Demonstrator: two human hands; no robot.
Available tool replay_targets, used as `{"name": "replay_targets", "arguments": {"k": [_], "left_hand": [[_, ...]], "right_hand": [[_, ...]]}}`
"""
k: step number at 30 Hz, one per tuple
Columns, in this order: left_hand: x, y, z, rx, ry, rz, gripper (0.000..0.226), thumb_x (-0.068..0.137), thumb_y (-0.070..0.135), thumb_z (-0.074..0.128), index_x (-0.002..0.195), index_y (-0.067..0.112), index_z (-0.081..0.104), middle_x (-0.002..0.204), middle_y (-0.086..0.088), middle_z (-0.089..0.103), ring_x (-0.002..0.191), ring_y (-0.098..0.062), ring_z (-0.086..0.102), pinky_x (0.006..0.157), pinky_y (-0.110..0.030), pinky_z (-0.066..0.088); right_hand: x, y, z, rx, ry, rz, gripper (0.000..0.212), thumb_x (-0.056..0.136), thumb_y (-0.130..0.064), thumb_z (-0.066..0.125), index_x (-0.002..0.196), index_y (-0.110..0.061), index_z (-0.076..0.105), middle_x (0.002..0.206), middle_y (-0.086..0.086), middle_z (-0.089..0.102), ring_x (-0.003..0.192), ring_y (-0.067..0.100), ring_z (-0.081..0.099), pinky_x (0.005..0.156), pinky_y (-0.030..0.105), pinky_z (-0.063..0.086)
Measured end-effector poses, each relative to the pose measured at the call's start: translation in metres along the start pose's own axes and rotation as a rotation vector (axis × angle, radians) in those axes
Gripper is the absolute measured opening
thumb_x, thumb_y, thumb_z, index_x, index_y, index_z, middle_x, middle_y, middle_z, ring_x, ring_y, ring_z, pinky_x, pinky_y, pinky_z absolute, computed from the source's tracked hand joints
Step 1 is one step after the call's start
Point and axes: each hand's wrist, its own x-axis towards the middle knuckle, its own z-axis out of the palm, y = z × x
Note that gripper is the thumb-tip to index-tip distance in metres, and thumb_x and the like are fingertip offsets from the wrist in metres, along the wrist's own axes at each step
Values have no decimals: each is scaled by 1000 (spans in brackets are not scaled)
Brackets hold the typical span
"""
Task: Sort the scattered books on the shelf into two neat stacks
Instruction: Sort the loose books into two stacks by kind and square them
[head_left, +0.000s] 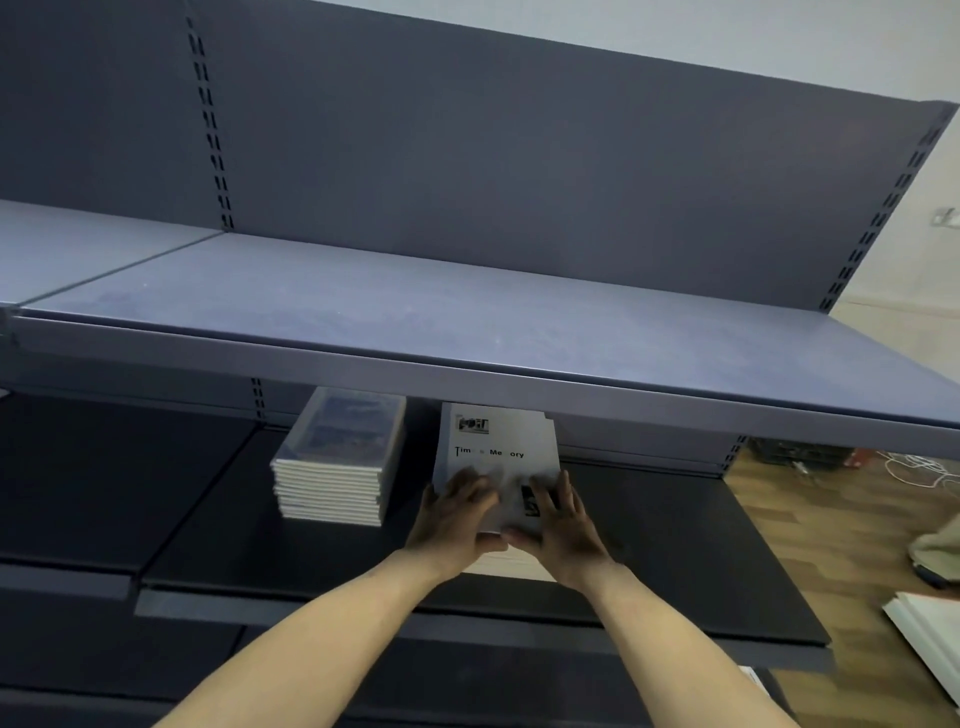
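Squaring white paperback stack (497, 457) right of blue-covered stack (340, 457); left hand (457, 519), right hand (558, 525) flat, open; glossy covers likely slide; grip edges.

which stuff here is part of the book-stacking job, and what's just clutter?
Job:
- left stack of books
- white-cover stack, both hands resting on top
- left hand
- right hand
- dark shelf holding both stacks

Lying about:
- empty upper shelf
- white cables on the floor
- white boards at right
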Motion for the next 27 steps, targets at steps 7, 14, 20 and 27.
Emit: {"name": "replay_targets", "arguments": {"k": [7,14,20,27], "left_hand": [[-11,13,15,39,136,-66,51,94,54,47,139,31,42,156,11,25,148,-13,12,118,-52,17],[2,8,6,31,92,-50,45,92,55,50,130,32,47,150,12,29,144,-13,17,115,-51,21],[-6,5,2,22,70,-32,41,92,49,53,129,31,49,147,12,33,141,-14,23,112,-46,26],[-14,-1,-1,-4,78,12,33,93,42,55,124,30,52,142,13,38,138,-13,29,111,-44,28]], "right_hand": [[6,10,-6,-47,-34,-117,98,82,-64,60,155,-34,1,160,4,-22,149,30,-7,119,42,16],[18,10,-8,-61,-44,-98,102,77,-72,57,155,-34,3,160,6,-21,149,29,-8,120,42,20],[7,1,0,-49,27,-49,95,77,-70,61,153,-36,15,161,4,-3,148,28,12,117,42,28],[-12,-5,4,-138,137,-71,88,78,-79,48,149,-33,23,147,2,23,134,25,33,109,41,37]]}}
